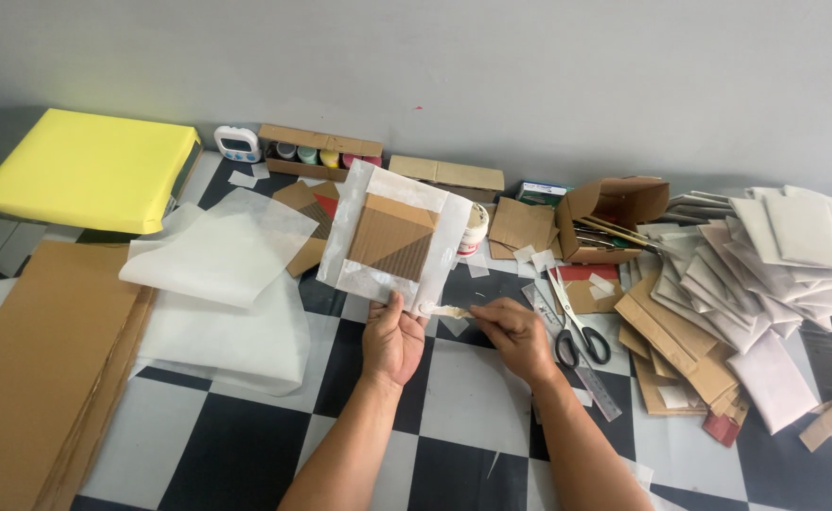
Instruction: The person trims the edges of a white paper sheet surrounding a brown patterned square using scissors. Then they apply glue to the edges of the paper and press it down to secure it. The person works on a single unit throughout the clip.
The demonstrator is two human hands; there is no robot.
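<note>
Above the black-and-white checkered desk (454, 397), near its middle, the left hand (392, 339) holds up a square cardboard piece wrapped in white translucent paper (392, 237), gripping its lower edge with the thumb on the front and the fingers behind. The piece stands nearly upright, tilted a little to the right, its brown centre showing a diagonal fold pattern. Just beside its lower right corner, the right hand (515, 333) pinches the end of a short strip of pale tape (449, 311), whose other end touches that corner; the fingers are closed narrowly on the strip.

To the left of the hands lie loose sheets of white paper (222, 274), and farther left a stack of brown cardboard sheets (42, 369) and a flat yellow package (94, 168). Right of the right hand, black-handled scissors (575, 326) rest on a metal ruler (577, 355). Beyond them a heap of finished white-wrapped pieces (776, 255) and plain cardboard squares (681, 341) spreads toward the right edge. Along the grey wall stand a small white timer (237, 143), a cardboard tray of small paint jars (319, 151), and an open cardboard box holding brushes (615, 213).
</note>
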